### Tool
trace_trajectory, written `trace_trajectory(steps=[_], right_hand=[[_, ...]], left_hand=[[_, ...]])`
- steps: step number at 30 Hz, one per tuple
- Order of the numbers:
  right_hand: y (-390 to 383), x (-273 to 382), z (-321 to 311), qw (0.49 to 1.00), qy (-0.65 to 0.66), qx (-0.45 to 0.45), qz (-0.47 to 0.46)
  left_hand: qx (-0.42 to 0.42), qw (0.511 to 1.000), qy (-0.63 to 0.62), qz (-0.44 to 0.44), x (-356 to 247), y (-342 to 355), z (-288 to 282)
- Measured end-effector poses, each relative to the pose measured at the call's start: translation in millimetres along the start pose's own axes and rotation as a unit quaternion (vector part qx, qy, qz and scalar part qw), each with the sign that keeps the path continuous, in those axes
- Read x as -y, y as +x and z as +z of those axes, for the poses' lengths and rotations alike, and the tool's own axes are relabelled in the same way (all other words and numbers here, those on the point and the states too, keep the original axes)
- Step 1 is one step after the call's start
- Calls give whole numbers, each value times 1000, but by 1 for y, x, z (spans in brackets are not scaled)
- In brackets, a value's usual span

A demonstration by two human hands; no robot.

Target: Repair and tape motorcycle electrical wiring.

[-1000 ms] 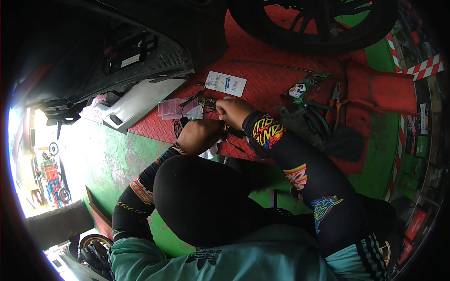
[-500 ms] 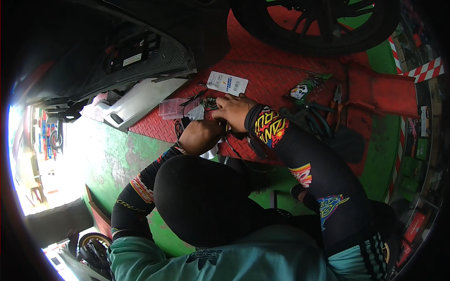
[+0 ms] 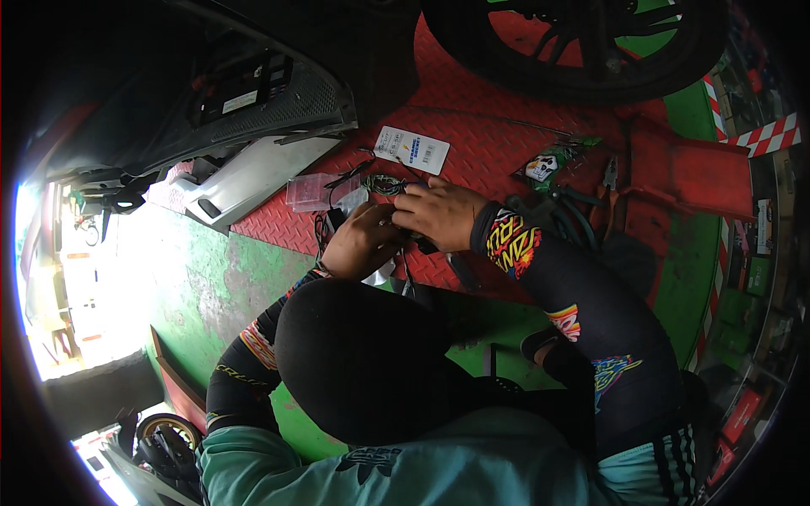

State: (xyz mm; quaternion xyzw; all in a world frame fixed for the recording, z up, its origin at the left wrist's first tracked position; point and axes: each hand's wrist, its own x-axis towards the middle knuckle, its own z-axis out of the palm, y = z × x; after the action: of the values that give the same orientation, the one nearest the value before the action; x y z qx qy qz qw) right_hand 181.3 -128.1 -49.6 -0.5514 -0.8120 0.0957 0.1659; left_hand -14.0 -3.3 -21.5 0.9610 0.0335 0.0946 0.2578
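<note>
My left hand (image 3: 363, 243) and my right hand (image 3: 440, 216) meet over the red platform, fingers bent and pressed together. Between them is something small that the fingers hide. Under my right palm a bit of a black part (image 3: 425, 245) shows, too covered to name. A thin dark cable (image 3: 407, 271) hangs down below the hands. Just beyond the fingers lies a bundle of thin wires (image 3: 384, 184). Beside it sit a clear plastic case (image 3: 307, 194) and a crumpled whitish piece (image 3: 353, 201). A white printed card (image 3: 411, 150) lies farther off.
The red tread-plate platform (image 3: 472, 126) carries a motorcycle tyre (image 3: 582, 91) at the far side. Pliers with orange handles (image 3: 618, 207), green-handled pliers (image 3: 575, 216) and a plastic packet (image 3: 542, 166) lie to the right. A silver panel (image 3: 266, 173) leans at left, under dark bodywork (image 3: 308, 101).
My right hand has shifted slightly right and its forearm has swung outward. My left hand has turned, with its fingers raised more toward the right hand's fingertips.
</note>
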Motion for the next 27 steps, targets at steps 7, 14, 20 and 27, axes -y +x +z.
trace_trajectory(steps=[7,14,20,27], right_hand=[[-3,-2,6,998,5,-62,11],[-3,-3,-6,999,5,-34,-11],[-7,-7,-17,998,-55,-20,4],[-9,0,-19,996,21,43,79]], left_hand=[[-19,999,33,25,-2,3,-5],[-7,1000,-29,8,3,1,-2],[-12,994,-101,-26,-4,-1,-3],[-32,989,-145,-14,4,-10,3]])
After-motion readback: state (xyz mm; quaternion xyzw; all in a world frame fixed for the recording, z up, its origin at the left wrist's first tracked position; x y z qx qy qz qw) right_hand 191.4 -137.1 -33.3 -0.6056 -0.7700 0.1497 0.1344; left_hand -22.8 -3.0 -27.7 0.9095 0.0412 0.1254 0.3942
